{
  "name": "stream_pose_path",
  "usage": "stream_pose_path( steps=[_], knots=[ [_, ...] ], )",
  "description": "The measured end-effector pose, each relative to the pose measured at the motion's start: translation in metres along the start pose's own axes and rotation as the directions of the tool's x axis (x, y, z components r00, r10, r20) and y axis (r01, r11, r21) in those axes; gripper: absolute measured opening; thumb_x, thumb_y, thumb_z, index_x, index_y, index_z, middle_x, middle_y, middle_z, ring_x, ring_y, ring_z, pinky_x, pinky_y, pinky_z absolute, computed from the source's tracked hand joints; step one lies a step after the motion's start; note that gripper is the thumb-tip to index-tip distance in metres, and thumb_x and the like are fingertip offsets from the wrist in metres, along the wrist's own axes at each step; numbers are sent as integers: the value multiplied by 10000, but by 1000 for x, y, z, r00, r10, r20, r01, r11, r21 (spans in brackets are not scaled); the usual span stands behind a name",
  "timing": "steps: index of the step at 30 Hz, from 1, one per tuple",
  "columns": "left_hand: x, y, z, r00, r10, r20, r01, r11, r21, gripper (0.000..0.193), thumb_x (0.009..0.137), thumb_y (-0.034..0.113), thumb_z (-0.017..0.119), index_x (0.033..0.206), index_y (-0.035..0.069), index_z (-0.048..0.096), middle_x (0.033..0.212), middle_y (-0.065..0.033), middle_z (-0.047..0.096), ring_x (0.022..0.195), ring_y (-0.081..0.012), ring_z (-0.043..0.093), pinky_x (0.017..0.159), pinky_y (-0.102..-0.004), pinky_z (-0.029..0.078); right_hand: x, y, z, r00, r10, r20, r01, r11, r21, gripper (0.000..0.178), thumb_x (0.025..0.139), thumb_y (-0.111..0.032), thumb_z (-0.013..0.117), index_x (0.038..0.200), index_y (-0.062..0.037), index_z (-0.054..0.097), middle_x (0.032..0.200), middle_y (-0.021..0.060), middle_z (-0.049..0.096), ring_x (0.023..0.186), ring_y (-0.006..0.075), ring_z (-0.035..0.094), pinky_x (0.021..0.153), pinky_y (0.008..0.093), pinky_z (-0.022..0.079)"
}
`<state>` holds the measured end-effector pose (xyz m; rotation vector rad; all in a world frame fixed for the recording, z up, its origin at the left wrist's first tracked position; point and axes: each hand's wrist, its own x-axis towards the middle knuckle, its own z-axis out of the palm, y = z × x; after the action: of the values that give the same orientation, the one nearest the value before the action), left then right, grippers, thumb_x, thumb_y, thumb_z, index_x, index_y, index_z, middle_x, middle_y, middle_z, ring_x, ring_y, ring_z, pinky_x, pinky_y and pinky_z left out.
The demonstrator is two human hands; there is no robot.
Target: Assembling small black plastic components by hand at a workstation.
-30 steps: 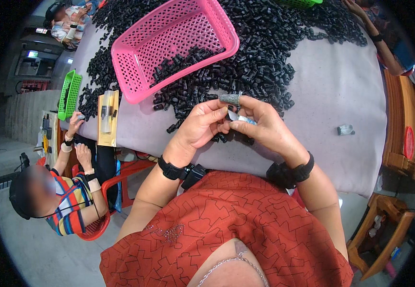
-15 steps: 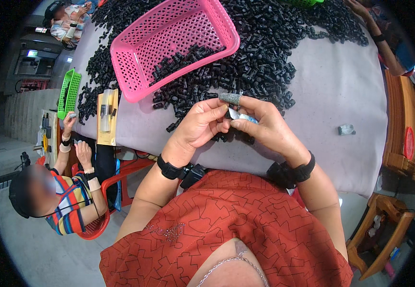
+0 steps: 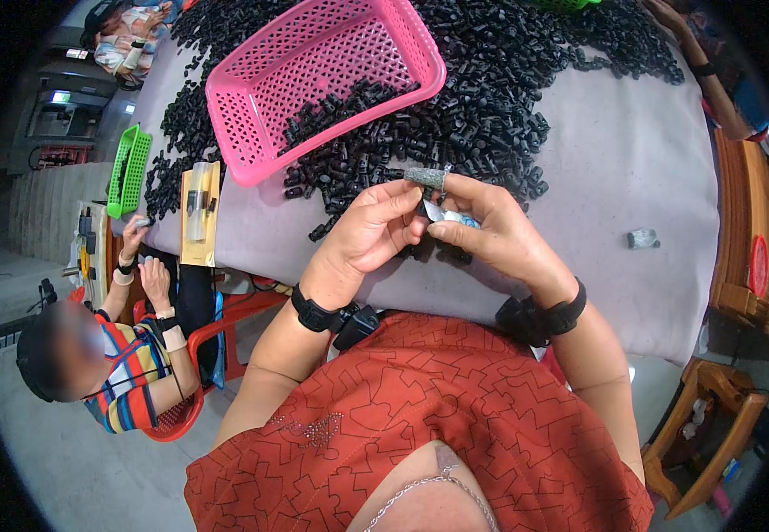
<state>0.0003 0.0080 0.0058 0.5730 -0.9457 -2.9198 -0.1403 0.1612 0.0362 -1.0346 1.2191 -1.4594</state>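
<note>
My left hand (image 3: pixel 373 228) is closed, thumb and forefinger pinching a small black plastic part (image 3: pixel 421 209) that is mostly hidden by the fingers. Between the thumb and fingers of my right hand (image 3: pixel 497 230) is a short blade (image 3: pixel 434 212), its grip wrapped in white and blue. The blade's tip lies against or very close to the black part; I cannot tell which. A grey speckled finger sleeve (image 3: pixel 425 178) covers my right forefinger. Just beyond my hands spreads a large heap of similar black parts (image 3: pixel 482 115).
A pink basket (image 3: pixel 327 137) tilts on the heap, with black parts inside. To the left lie a yellow tray (image 3: pixel 197 253) and a green basket (image 3: pixel 127 173). A grey sleeve piece (image 3: pixel 642 238) rests on the cloth-covered table (image 3: pixel 619 168). A co-worker (image 3: pixel 140 355) sits at left.
My hands stay in nearly the same place, the blade shifting only slightly at the black part. The seated co-worker's hands have moved a little.
</note>
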Motion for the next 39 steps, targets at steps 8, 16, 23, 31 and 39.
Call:
stream_pose_path(
  steps=[8, 16, 23, 31, 39],
  knots=[
    [-1, 1, 0, 995, -15, 96, 21, 998, -63, 179, 970, 141, 534, 1078, 11, 592, 930, -70, 652, 717, -112, 634, 624, -220, 547, -1, 0, 0, 1000, -2, 11, 2, 998, 66, 410, 901, -105, 627, 1269, 37, 512, 910, 20, 637, 866, 73, 558, 787, 242, 463],
    [-3, 1, 12, 1000, 8, 12, -8, 1000, -10, 192, 962, 144, 553, 1079, 1, 607, 890, -56, 644, 686, -115, 626, 635, -232, 545, -2, -7, -1, 998, 57, 29, -59, 996, 74, 363, 906, -95, 616, 1230, 39, 525, 911, 21, 634, 864, 67, 558, 794, 241, 464],
    [-4, 0, 8, 999, -18, 30, 20, 998, -62, 193, 958, 137, 558, 1079, -5, 606, 888, -57, 641, 708, -114, 628, 657, -230, 553, -1, 2, -2, 999, 24, 34, -25, 999, 32, 323, 904, -108, 620, 1184, 31, 539, 912, 24, 640, 855, 65, 564, 791, 244, 465],
    [-3, 0, 8, 998, -27, 49, 30, 997, -68, 217, 962, 159, 554, 1089, -10, 604, 866, -54, 633, 690, -106, 611, 633, -220, 531, -1, 0, 0, 1000, -15, 16, 14, 998, 59, 331, 906, -119, 622, 1191, 33, 549, 924, 19, 640, 867, 69, 565, 790, 251, 468],
    [-2, 0, 8, 997, -51, 62, 58, 993, -106, 211, 967, 173, 549, 1086, 6, 600, 846, -45, 623, 681, -104, 593, 622, -224, 520, -2, -1, -3, 999, 32, 18, -33, 998, 46, 357, 902, -134, 629, 1209, 32, 553, 915, 5, 621, 834, 66, 542, 752, 250, 463]
  ],
)
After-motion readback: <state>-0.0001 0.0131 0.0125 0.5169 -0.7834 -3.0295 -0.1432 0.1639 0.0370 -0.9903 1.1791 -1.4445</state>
